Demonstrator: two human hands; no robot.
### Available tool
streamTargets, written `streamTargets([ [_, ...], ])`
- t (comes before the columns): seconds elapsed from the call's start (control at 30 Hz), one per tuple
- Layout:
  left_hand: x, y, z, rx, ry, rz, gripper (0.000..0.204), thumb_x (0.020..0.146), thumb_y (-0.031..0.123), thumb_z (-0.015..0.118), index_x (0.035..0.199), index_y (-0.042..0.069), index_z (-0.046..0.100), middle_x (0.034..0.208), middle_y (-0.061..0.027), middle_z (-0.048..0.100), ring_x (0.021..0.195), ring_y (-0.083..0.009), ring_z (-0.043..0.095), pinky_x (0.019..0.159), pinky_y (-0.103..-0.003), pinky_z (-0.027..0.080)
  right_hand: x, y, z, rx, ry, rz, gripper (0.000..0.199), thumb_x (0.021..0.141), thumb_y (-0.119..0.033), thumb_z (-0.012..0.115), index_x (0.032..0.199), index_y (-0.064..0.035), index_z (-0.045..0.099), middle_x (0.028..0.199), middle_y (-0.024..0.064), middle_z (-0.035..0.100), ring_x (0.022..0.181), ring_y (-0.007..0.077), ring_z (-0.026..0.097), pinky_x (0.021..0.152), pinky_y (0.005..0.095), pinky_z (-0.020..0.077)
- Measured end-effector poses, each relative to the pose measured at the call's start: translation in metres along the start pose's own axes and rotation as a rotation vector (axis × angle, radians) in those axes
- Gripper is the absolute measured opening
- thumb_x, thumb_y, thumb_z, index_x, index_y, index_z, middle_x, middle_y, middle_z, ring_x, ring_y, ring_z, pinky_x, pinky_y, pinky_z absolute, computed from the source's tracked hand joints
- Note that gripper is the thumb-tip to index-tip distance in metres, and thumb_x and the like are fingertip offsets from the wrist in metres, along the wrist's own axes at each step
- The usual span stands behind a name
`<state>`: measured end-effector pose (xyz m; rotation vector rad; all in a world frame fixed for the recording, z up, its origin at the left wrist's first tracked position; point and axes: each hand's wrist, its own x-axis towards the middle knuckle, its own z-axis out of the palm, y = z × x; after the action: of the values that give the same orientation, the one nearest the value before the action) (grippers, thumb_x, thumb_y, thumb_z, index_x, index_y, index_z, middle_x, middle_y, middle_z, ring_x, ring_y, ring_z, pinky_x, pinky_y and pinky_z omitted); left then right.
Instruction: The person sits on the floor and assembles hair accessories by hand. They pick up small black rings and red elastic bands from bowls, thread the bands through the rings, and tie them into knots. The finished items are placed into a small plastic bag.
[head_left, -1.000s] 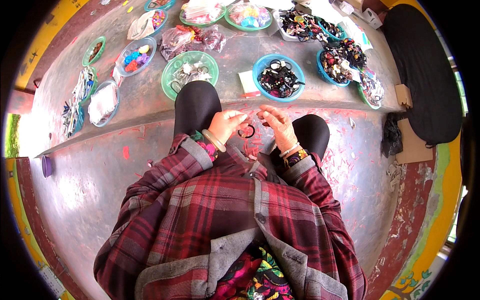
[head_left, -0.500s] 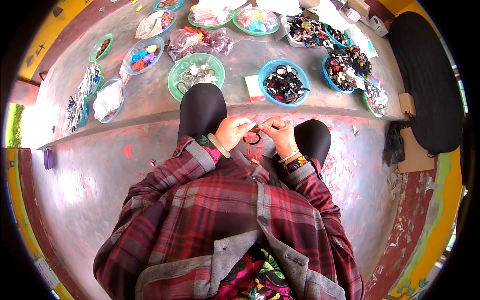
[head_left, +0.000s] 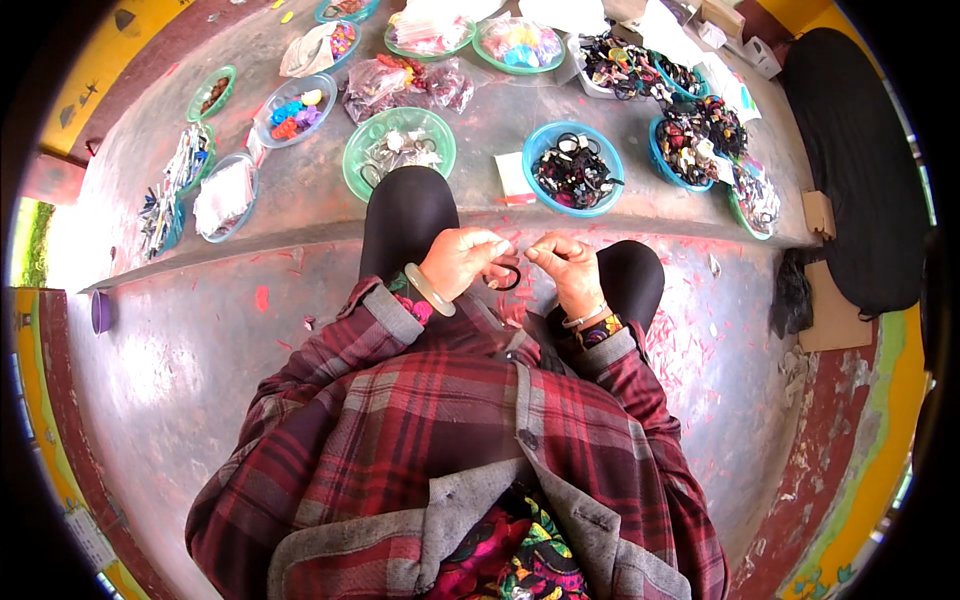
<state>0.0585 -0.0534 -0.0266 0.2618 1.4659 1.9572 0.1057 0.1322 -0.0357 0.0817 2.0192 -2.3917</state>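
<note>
Between my knees, my left hand [head_left: 460,263] is closed in a pinch, and a black hair tie [head_left: 517,280] hangs as a loop from its fingers. My right hand [head_left: 572,272] faces it a short gap away, thumb and forefinger pressed together; whatever may be between them is too small to make out. Beyond my left knee stands a green basin [head_left: 350,172] with pale and dark small pieces in it. A blue basin [head_left: 575,211] of black hair ties sits beyond the right hand, with a white packet [head_left: 512,178] beside it.
More basins and bags line the raised concrete ledge [head_left: 470,200], including a blue basin [head_left: 657,160] of mixed hair ties and a pale blue tray [head_left: 229,236] of white packets. Red scraps [head_left: 690,300] litter the floor. A black cushion-like shape [head_left: 845,170] lies at right.
My two hands have come apart, the right moving slightly rightward. The black hair tie stays with the left hand.
</note>
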Motion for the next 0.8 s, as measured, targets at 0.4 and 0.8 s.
streamTargets([
  [0.4,-0.003,0.057,-0.029,0.136,0.346,0.414,0.022,0.088,0.015,0.050,0.095,-0.004,0.059,0.087,-0.0084,0.061,0.063,-0.0124,0.058,0.056,-0.023,0.048,0.007,0.013,-0.029,0.125,0.278,0.058,0.008,0.076,-0.004,0.060,0.069,-0.0025,0.061,0.065,0.0008,0.057,0.060,0.0082,0.049,0.059,0.0215,0.0380],
  [0.8,0.019,0.024,-0.175,-0.035,0.932,0.358,0.019,0.083,0.012,0.057,0.096,-0.001,0.061,0.082,-0.0057,0.058,0.070,-0.0111,0.056,0.060,-0.023,0.051,0.015,0.026,-0.030,0.124,0.263,0.217,0.011,0.076,-0.014,0.065,0.072,-0.0044,0.063,0.064,0.0014,0.058,0.059,0.0087,0.051,0.056,0.0220,0.0389],
])
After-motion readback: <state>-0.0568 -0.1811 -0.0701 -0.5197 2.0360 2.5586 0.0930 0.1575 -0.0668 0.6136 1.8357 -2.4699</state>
